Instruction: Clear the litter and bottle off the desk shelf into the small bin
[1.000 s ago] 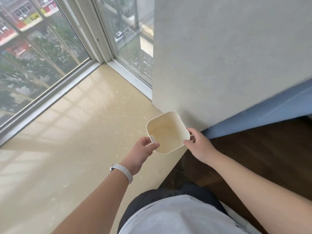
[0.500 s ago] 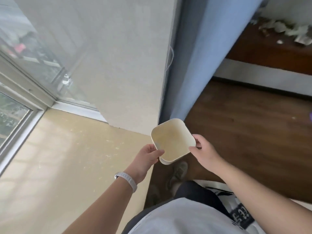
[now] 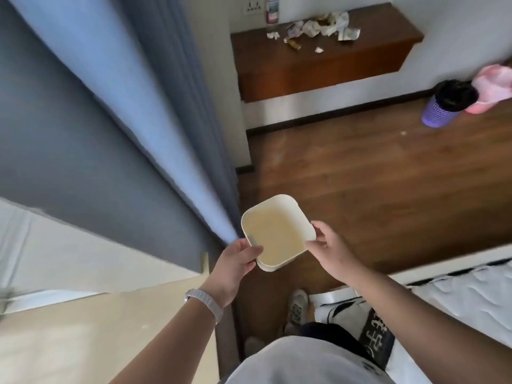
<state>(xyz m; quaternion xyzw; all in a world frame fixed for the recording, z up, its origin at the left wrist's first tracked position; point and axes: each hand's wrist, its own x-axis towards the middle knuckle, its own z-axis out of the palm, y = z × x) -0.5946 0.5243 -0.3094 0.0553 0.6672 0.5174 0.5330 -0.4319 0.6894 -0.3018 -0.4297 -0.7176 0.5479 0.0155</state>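
I hold a small cream bin (image 3: 277, 234) in front of me with both hands, its open top facing up and nothing inside. My left hand (image 3: 235, 261) grips its near left rim, my right hand (image 3: 329, 250) its right side. Far ahead, a wall-mounted wooden desk shelf (image 3: 360, 48) carries crumpled paper litter (image 3: 321, 27) and a small bottle (image 3: 272, 12) standing at its back left by the wall socket. More scraps lie around (image 3: 293, 42).
A blue curtain (image 3: 138, 106) hangs at my left. A purple mesh bin (image 3: 446, 106) with a black liner stands on the wooden floor at the right, next to something pink (image 3: 493, 87). A bed (image 3: 457, 300) is at my lower right.
My view has swung right from the window and balcony floor to the room, bringing the desk shelf into sight. Both hands have kept hold of the bin.
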